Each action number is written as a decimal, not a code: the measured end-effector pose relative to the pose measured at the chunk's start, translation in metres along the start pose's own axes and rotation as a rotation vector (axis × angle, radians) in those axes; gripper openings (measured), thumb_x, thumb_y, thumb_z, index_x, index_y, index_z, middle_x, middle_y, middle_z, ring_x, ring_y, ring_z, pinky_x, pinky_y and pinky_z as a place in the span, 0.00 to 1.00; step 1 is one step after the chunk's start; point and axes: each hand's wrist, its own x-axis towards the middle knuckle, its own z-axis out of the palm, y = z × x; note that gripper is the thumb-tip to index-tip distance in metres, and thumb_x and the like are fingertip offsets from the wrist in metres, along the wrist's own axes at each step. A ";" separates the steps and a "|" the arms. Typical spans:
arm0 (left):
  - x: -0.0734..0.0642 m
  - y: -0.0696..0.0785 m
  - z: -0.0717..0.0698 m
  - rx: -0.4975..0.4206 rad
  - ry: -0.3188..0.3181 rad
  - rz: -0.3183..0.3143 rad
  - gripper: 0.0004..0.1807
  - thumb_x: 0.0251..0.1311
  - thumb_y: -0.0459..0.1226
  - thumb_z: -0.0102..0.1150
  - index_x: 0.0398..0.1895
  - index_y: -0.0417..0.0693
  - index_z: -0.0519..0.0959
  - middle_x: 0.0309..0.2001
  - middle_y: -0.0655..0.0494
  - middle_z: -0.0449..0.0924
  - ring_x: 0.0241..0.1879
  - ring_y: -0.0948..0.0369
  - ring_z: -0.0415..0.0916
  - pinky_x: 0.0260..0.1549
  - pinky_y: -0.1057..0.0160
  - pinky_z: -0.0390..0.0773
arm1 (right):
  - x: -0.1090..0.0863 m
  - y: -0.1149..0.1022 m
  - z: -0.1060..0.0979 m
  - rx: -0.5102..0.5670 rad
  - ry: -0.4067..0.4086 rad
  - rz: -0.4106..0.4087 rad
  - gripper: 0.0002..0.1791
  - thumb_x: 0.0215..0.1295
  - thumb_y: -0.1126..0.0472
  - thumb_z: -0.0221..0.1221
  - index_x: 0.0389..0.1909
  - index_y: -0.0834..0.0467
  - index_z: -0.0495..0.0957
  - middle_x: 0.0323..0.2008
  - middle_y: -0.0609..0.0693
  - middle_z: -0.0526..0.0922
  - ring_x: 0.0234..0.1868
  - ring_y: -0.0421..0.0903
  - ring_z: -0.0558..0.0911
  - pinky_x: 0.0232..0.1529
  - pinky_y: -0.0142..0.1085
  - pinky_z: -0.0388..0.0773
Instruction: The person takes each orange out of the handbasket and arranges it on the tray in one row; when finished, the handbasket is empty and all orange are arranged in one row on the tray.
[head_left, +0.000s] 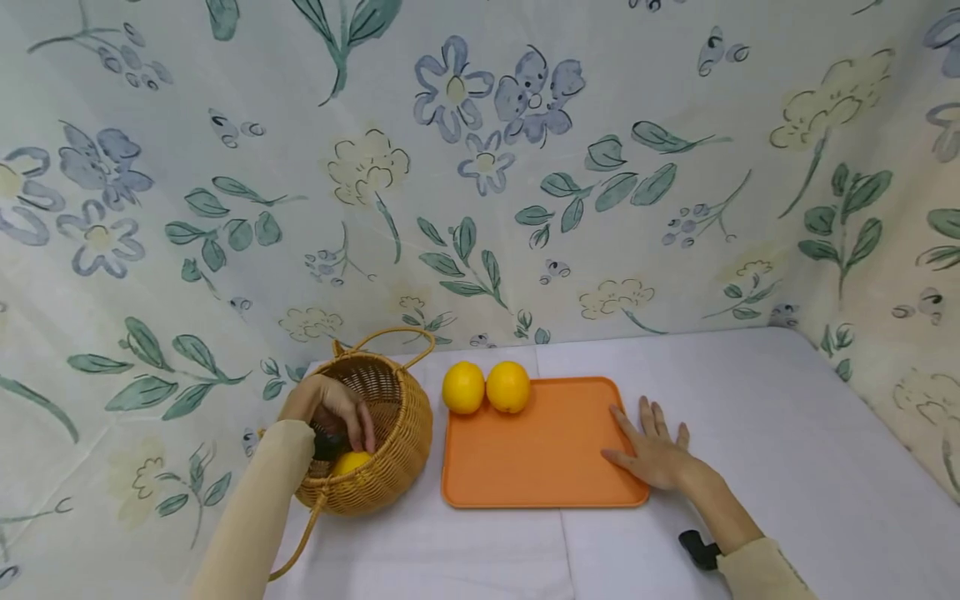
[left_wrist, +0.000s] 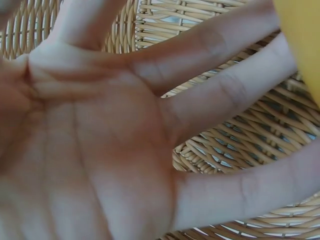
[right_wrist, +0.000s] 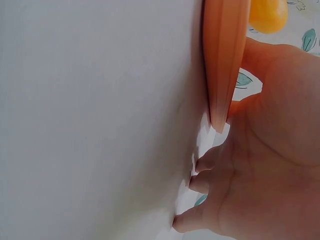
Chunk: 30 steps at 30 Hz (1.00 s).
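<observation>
My left hand [head_left: 341, 410] reaches down into a round wicker basket [head_left: 408, 446]. Its fingers are spread and fairly straight in the left wrist view, their tips beside a yellow orange [left_wrist: 305, 45] at the right edge. The head view shows that orange [head_left: 351, 462] low in the basket, partly hidden by the rim. Fingers apart, my right hand [head_left: 656, 450] rests at the right edge of an orange tray [head_left: 540, 458], thumb and index finger over the rim and the other fingertips on the tablecloth. Two more yellow oranges [head_left: 463, 387] sit side by side at the tray's back left corner.
A white cloth [head_left: 795, 433] covers the table. Floral fabric [head_left: 480, 242] hangs behind and to both sides. The basket's thin handles [head_left: 393, 332] stick out at its back and front. A black wrist device [head_left: 699, 550] sits by the right sleeve.
</observation>
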 end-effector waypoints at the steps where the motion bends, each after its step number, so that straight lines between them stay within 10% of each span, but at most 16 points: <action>1: 0.000 0.000 0.000 0.006 0.001 -0.004 0.14 0.66 0.26 0.60 0.43 0.51 0.91 0.41 0.61 0.90 0.30 0.71 0.77 0.30 0.75 0.78 | 0.000 -0.001 0.000 -0.001 -0.003 0.001 0.49 0.74 0.37 0.55 0.82 0.62 0.49 0.77 0.81 0.32 0.78 0.80 0.33 0.65 0.84 0.27; 10: 0.001 0.008 0.004 0.010 -0.042 -0.079 0.16 0.67 0.27 0.55 0.34 0.54 0.89 0.34 0.64 0.86 0.30 0.70 0.75 0.31 0.74 0.77 | 0.000 -0.004 0.000 -0.001 -0.011 0.007 0.49 0.74 0.37 0.55 0.82 0.63 0.50 0.77 0.81 0.32 0.78 0.80 0.33 0.65 0.83 0.27; 30: -0.007 0.000 0.002 -0.045 -0.168 0.036 0.22 0.66 0.20 0.54 0.51 0.53 0.86 0.49 0.55 0.86 0.44 0.63 0.84 0.44 0.64 0.87 | 0.000 -0.003 0.000 -0.007 -0.014 0.010 0.49 0.74 0.37 0.55 0.82 0.62 0.49 0.77 0.81 0.31 0.78 0.80 0.32 0.65 0.83 0.26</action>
